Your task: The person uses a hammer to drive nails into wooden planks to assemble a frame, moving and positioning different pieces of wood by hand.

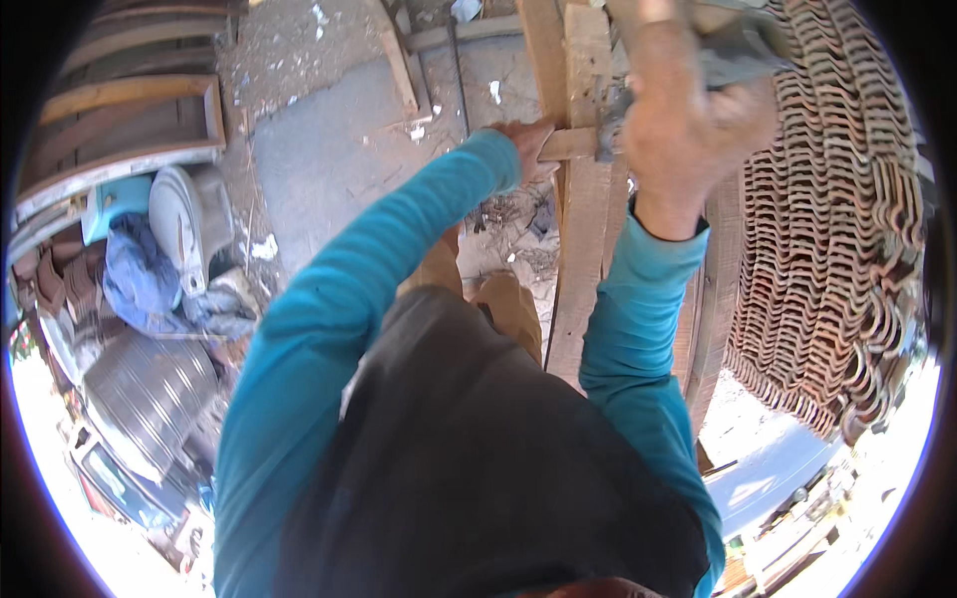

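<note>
My left hand [530, 148] is closed on the left end of a short wooden piece [570, 145], which lies crosswise over long upright-running wooden beams [583, 244]. Raised above the beams, my right hand [693, 125] is curled into a fist and smeared by motion. What it grips cannot be made out. A dark grey shape [743, 48] shows just beyond its knuckles, also blurred. A grey metal part [605, 140] shows at the right end of the short piece, partly hidden by my right hand.
Stacked clay roof tiles [817, 229] rise close on the right. At left lie wooden frames [130, 110], a white toilet seat [179, 224], blue cloth [145, 274] and a ribbed metal drum [150, 389]. A thin rod [458, 75] and angled boards [404, 65] lie on the littered floor ahead.
</note>
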### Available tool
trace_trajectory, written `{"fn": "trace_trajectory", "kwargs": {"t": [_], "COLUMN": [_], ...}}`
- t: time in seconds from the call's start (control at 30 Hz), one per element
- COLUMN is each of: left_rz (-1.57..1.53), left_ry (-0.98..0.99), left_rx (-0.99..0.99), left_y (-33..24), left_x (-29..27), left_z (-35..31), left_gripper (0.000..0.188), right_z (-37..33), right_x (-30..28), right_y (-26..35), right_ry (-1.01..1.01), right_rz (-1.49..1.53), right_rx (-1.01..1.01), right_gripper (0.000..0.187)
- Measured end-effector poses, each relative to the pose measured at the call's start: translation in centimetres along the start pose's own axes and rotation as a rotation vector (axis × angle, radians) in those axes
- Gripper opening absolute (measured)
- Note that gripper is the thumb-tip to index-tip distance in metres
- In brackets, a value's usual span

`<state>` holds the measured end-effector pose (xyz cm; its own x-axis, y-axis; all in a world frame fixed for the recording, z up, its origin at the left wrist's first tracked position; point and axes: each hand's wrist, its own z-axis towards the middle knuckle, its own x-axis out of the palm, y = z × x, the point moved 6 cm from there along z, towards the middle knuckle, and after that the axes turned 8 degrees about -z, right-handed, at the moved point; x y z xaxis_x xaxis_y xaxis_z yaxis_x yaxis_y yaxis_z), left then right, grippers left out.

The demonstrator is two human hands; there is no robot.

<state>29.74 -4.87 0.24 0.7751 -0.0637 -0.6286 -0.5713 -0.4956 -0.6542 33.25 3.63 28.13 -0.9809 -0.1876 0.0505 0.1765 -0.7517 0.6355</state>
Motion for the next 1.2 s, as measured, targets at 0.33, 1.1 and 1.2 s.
{"fn": "trace_trajectory", "kwargs": {"t": [0.33, 1.1, 1.2], "left_rz": [-0.026, -0.020, -0.073], "left_ry": [-0.013, -0.188, -0.152], "left_rx": [-0.042, -0.096, -0.050], "left_y": [3.7, 1.0, 2.2], "left_x": [2.1, -3.5, -4.8], "left_z": [1.2, -4.5, -1.4], "left_gripper": [0.065, 0.079, 0.082], "right_z": [-6.5, -6.9, -5.3], "right_x": [-9.1, -20.9, -18.0], "right_y": [-3.7, 3.3, 2.3], "right_ry": [0.277, 0.096, 0.051], "right_rz": [0.053, 0.254, 0.284], "right_rx": [0.134, 0.431, 0.496], "right_gripper": [0.034, 0.032, 0.025]}}
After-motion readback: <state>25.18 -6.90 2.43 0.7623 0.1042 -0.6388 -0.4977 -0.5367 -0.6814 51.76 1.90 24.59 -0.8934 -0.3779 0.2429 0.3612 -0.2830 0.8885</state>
